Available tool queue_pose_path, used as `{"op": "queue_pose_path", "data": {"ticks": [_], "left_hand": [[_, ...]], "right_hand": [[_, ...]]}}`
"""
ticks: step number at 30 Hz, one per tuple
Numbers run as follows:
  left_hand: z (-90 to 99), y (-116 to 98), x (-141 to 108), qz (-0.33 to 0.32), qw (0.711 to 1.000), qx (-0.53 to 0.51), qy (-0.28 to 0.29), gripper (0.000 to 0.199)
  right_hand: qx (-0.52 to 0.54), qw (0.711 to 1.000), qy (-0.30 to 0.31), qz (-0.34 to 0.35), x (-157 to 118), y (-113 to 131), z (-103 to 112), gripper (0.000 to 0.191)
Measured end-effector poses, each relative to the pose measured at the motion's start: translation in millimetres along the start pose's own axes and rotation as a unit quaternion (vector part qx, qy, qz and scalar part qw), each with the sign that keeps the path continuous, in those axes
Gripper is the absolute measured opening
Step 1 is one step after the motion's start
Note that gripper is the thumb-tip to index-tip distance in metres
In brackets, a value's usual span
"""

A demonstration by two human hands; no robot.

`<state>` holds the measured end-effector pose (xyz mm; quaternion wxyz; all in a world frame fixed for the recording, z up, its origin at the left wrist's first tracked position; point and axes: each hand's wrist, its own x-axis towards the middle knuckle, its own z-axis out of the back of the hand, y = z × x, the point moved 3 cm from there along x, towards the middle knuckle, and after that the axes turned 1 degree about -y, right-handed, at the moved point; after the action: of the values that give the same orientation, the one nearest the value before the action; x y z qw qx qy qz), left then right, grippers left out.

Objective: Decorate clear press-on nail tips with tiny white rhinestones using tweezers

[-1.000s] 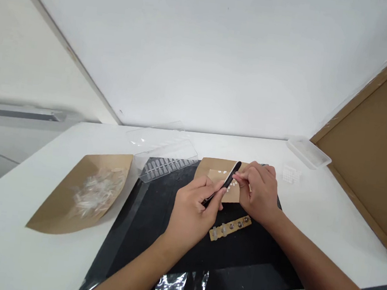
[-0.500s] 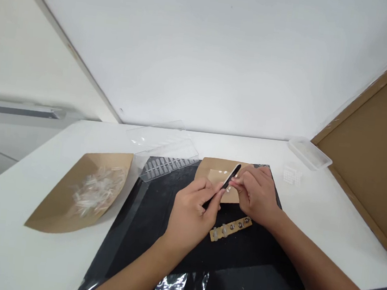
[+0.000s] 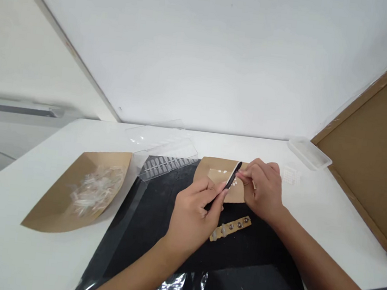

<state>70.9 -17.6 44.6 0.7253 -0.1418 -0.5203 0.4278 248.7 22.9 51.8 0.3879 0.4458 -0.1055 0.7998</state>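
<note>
My left hand (image 3: 197,209) grips a slim black file (image 3: 234,175) with a pale edge, which slants up and to the right. At the file's upper part, the fingers of my right hand (image 3: 262,185) are pinched together; what they hold is too small to make out. Behind both hands lies a brown paper sheet (image 3: 205,167) bearing several small white pieces (image 3: 224,172). Just below my hands, a tan strip (image 3: 236,226) with several round metal studs and clear pieces rests on the black mat (image 3: 157,220).
A brown paper tray (image 3: 51,194) at the left holds a heap of clear plastic pieces (image 3: 97,190). Clear nail tips (image 3: 163,166) in a clear case lie at the mat's back left. A translucent tray (image 3: 309,153) and a cardboard panel (image 3: 377,156) are at the right.
My right hand has shifted slightly right and up, and the file has tilted steeper. My left hand has moved a little to the right, still gripping the file.
</note>
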Motion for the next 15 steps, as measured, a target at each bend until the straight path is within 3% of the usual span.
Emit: {"op": "queue_pose_path", "data": {"ticks": [3, 8, 13, 15], "left_hand": [[-0.1, 1.5, -0.5, 0.003, 1.0, 0.007, 0.004, 0.02], [0.2, 2.1, 0.5, -0.006, 1.0, 0.013, 0.002, 0.02], [1.3, 2.1, 1.0, -0.009, 1.0, 0.014, 0.002, 0.02], [1.7, -0.4, 0.8, -0.006, 1.0, 0.007, -0.003, 0.02]], "right_hand": [[0.021, 0.998, 0.056, 0.029, -1.0, 0.2, -3.5, 0.026], [-0.002, 1.0, 0.009, -0.002, -1.2, -2.2, -2.9, 0.029], [0.036, 0.996, 0.063, 0.044, -3.0, 0.6, -4.9, 0.027], [0.049, 0.997, 0.047, 0.043, -2.9, -2.1, -1.6, 0.025]]}}
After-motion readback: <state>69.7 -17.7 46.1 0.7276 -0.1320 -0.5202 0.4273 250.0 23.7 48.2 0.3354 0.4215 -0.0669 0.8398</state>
